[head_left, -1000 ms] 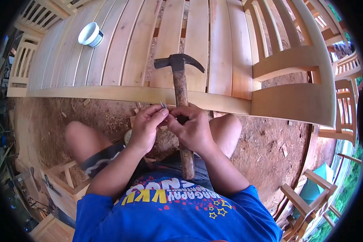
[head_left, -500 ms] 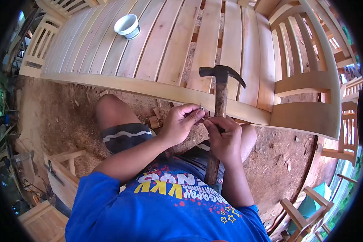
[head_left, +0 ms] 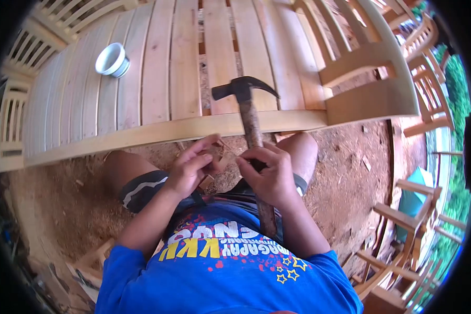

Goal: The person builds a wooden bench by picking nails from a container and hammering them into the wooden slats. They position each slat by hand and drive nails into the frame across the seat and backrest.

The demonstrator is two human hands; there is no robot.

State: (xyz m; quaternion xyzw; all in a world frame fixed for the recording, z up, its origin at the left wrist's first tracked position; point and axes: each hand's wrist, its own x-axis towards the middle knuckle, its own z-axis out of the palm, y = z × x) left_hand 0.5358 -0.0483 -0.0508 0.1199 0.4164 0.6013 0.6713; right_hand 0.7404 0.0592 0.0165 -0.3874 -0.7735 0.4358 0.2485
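Observation:
My left hand [head_left: 192, 166] is held above the ground in front of the bench, its fingers curled and apart; nothing can be made out in them. Close by on the right, my right hand [head_left: 269, 171] has its fingers round the wooden handle of a hammer [head_left: 250, 123], thumb and forefinger together at the tip. Whether something small sits in that pinch cannot be seen. The hammer stands head up, its black claw head over the slats of the wooden bench [head_left: 157, 130] and the handle's lower end against the blue shirt. A white tub [head_left: 112, 62] rests on the slats.
The bench's slatted armrest [head_left: 369, 86] rises at the right. More wooden chairs [head_left: 426, 99] stand beyond it, and chair frames [head_left: 403, 220] are at the lower right near a teal object [head_left: 414, 196]. Wood scraps lie on the brown dirt ground [head_left: 345, 183].
My hands have moved apart, and the fingers of my left hand have opened from a pinch. The hammer has shifted left and tilts more. The whole view has turned, with the tub now further left.

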